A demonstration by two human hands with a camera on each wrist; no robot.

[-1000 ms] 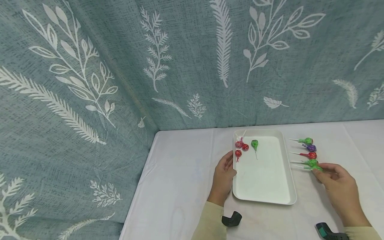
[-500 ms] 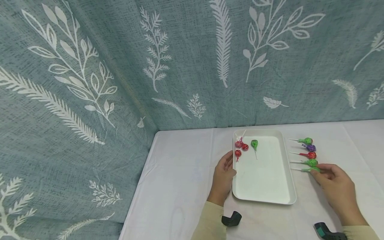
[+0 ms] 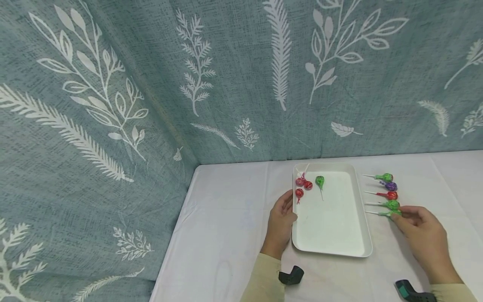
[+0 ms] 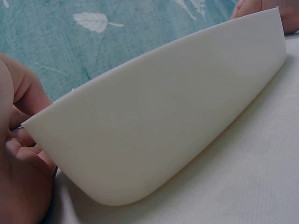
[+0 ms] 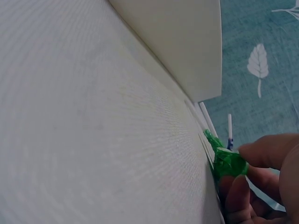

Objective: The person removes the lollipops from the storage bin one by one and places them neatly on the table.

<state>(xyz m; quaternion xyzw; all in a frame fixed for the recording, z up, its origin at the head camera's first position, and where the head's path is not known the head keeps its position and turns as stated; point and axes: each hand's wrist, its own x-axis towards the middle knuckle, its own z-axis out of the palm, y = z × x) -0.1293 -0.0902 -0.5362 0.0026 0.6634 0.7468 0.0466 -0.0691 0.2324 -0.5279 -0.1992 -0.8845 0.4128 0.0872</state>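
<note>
My left hand (image 3: 280,224) holds the left side of a white rectangular tray (image 3: 332,230), with the thumb at the rim. In the left wrist view the tray's near wall (image 4: 154,112) hides part of that hand. On the right, my right hand (image 3: 428,239) pinches the wrapped head of a green lollipop (image 5: 230,163) between thumb and fingers. Its white stick points left to the tray's right edge. Just behind it lies another green lollipop (image 3: 392,204), then a red one (image 3: 392,195), a purple one (image 3: 390,186) and a green-and-red one (image 3: 386,177), forming a column.
Inside the tray, red lollipops (image 3: 299,193) cluster at the back left corner, with a green lollipop (image 3: 320,181) beside them. A white cloth (image 3: 222,218) covers the table. A teal leaf-patterned curtain (image 3: 234,84) hangs behind and at the left.
My right hand has shifted slightly left and toward me with the green lollipop, widening its gap from the green one behind. The left hand and tray stay put.
</note>
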